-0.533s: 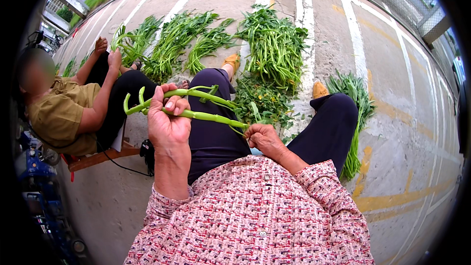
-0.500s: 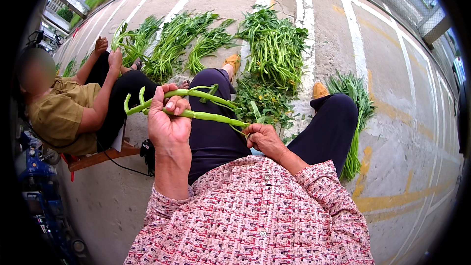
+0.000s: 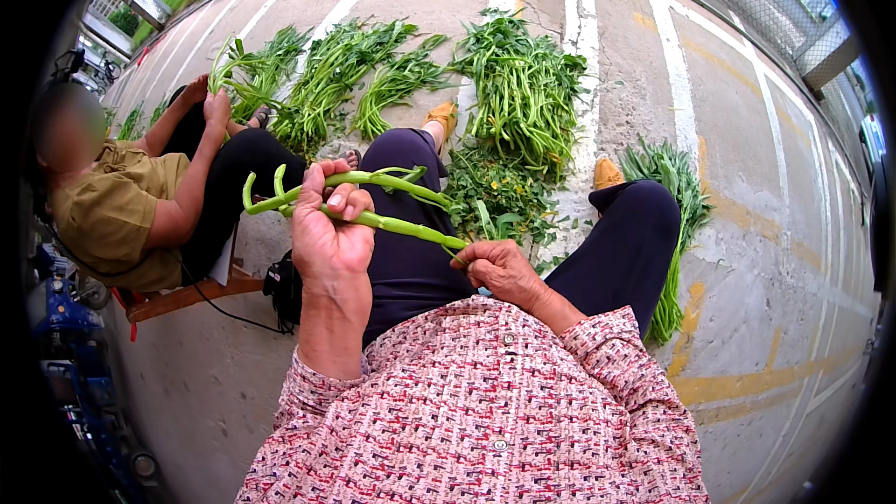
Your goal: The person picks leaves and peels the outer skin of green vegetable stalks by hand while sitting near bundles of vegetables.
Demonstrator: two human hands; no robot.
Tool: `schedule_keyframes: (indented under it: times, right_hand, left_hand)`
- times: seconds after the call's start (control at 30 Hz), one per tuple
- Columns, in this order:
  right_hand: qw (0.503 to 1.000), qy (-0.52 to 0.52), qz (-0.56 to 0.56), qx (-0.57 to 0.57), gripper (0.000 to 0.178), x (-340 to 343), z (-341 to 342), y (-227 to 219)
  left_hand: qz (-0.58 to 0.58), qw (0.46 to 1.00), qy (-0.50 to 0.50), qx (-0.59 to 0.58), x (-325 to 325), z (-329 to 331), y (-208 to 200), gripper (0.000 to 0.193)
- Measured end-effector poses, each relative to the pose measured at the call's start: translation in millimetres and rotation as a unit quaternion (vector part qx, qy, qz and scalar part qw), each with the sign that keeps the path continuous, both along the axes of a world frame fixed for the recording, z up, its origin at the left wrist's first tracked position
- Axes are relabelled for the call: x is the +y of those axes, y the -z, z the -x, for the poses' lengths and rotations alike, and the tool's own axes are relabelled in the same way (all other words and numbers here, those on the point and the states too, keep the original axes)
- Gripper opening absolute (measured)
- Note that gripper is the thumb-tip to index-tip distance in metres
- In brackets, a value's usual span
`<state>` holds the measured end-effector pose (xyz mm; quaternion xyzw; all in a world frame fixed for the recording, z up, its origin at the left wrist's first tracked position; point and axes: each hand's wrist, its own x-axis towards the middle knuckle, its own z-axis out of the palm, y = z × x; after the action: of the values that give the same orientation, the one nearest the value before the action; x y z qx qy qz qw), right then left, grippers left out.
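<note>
Khaki cloth is covering a co-worker [image 3: 117, 210] who is sitting far to the left of the left grip and holding a leafy bunch [image 3: 217, 77]. Nearer, the hooked ends of two green stems are sticking out on the left side of the left grip [image 3: 334, 229], which is clasping both in curled fingers. To its right, the upper stem [image 3: 383, 179] is reaching out and ending clear of the right grip. Just below, the lower stem [image 3: 397, 224] is running along its long axis from left grip to right grip, dipping slightly; its end is lying nearest the right grip [image 3: 509, 271], which is pinching it, fingertips partly hiding the contact. Beyond the right grip, loose leaves [image 3: 495, 194] are lying heaped before a large bundle [image 3: 523, 84]; farther right, another bundle [image 3: 670, 243] is resting on the ground.
</note>
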<state>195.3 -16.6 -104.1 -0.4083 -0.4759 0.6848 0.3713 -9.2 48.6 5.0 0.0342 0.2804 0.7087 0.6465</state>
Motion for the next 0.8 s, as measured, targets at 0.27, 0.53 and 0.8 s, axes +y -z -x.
schedule_keyframes:
  times: [0.27,0.53,0.8]
  right_hand:
    - [0.999,0.044,0.001,-0.012,0.023,0,0,19]
    - [0.989,0.033,0.122,0.073,0.019,2,-3,-4]
    - [0.999,0.027,0.017,-0.034,0.018,1,0,6]
  left_hand:
    - [-0.005,1.000,0.012,-0.006,-2,-4,3,0.013]
    - [-0.010,1.000,0.004,-0.010,-1,-2,1,0.013]
    - [-0.013,1.000,0.017,0.018,-9,-15,3,0.016]
